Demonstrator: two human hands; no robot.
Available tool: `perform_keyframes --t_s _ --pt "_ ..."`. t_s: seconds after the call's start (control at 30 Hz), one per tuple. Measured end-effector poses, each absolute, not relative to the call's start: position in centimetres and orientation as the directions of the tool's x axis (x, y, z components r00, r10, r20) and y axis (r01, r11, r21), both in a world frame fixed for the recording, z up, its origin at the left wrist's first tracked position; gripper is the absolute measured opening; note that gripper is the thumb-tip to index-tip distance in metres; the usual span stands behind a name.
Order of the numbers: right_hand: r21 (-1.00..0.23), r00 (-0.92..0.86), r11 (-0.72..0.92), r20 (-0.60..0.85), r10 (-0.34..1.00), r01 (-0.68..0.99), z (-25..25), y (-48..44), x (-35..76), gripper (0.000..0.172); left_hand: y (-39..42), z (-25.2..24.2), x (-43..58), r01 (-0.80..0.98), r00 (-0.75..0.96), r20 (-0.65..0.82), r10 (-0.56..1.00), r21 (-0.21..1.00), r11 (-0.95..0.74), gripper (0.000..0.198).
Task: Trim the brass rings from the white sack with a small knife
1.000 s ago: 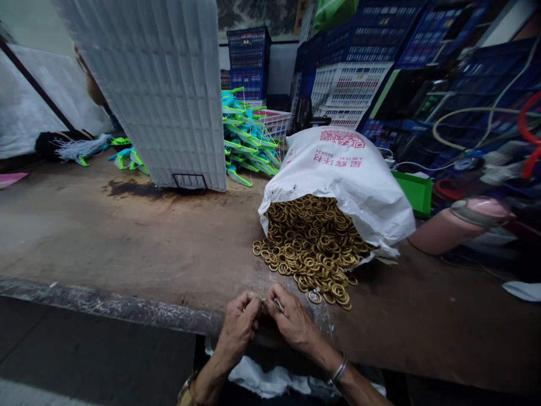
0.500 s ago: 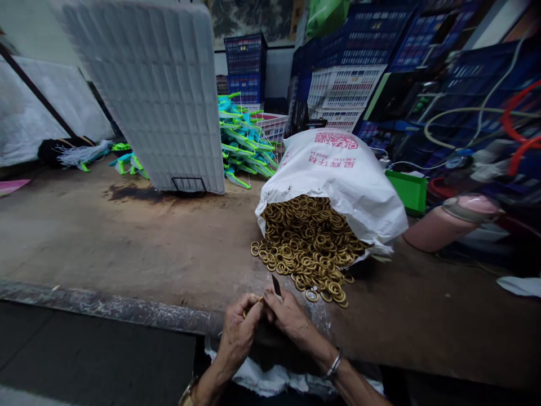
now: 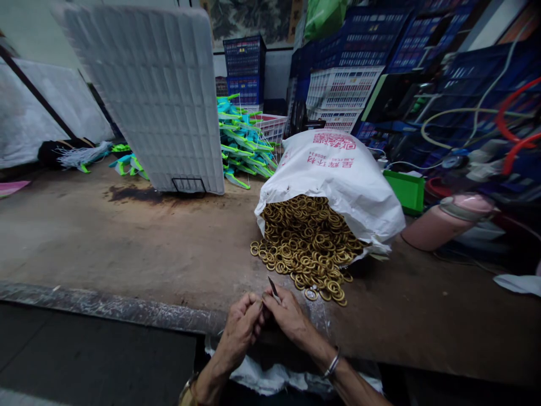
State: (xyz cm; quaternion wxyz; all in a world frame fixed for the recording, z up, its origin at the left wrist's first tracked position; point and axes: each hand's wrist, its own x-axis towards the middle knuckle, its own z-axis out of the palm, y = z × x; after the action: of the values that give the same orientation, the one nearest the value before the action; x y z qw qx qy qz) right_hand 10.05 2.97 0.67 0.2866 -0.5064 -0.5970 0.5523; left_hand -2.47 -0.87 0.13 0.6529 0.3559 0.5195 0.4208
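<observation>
My left hand (image 3: 243, 320) is closed in a pinch near the table's front edge. A gold-coloured ring showed in it a moment ago; the fingers now cover it. Close against it, my right hand (image 3: 291, 317) grips a small knife (image 3: 273, 286), its dark pointed blade sticking up between thumb and forefinger. Just beyond my hands, many gold-coloured rings (image 3: 308, 242) spill onto the table from a white woven sack (image 3: 338, 172) with red print, which lies on its side with its mouth toward me.
On the brown table (image 3: 127, 248) a tall pale ribbed panel (image 3: 164, 107) stands at left. Behind it are green-and-blue plastic pieces (image 3: 245, 141). A pink cylinder (image 3: 448, 223) and a green tray (image 3: 404, 190) lie right of the sack. Stacked crates (image 3: 344, 87) fill the back.
My left fingers have turned and closed over the ring, which no longer shows. The knife blade has rotated to a narrower, more left-leaning angle in my right hand.
</observation>
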Motion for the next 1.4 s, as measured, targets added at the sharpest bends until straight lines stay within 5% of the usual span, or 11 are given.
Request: perform_keyframes --t_s 0.13,0.27,0.4,0.5,0.8,1.07,1.4 --pt "-0.951 -0.347 -0.151 -0.242 0.906 0.269 1.0 3.2 10.1 0.024 -1.0 0.1 -2.4 -0.238 0.130 -0.377 0.917 0.886 0.398 0.029" --pt "-0.895 -0.270 -0.041 -0.177 0.946 0.445 0.5 3.3 10.5 0.027 -1.0 0.1 -2.5 -0.271 0.098 -0.367 0.925 0.884 0.380 0.029" --pt "-0.687 -0.318 0.168 -0.097 0.943 0.706 -0.2 2.7 10.9 0.018 -0.9 0.6 -2.4 -0.257 0.051 -0.355 0.934 0.899 0.356 0.032" --pt "-0.542 -0.387 0.275 -0.101 0.916 0.794 -0.4 2.2 10.8 0.031 -0.8 0.8 -2.3 -0.262 0.030 -0.340 0.940 0.905 0.336 0.034" --pt "-0.296 -0.355 0.296 -0.169 0.919 0.908 0.0 3.7 11.2 0.026 -1.7 1.2 -2.3 -0.136 0.029 -0.266 0.963 0.954 0.268 0.037" --pt "-0.234 -0.353 0.338 -0.026 0.935 0.912 0.6 8.0 9.4 0.024 -1.6 1.2 -2.6 -0.511 0.139 -0.412 0.901 0.749 0.422 0.032" --pt "-0.101 -0.365 0.361 -0.021 0.931 0.927 0.1 12.9 5.9 0.017 -1.6 0.4 -4.1 -0.640 0.134 -0.400 0.907 0.664 0.388 0.024"
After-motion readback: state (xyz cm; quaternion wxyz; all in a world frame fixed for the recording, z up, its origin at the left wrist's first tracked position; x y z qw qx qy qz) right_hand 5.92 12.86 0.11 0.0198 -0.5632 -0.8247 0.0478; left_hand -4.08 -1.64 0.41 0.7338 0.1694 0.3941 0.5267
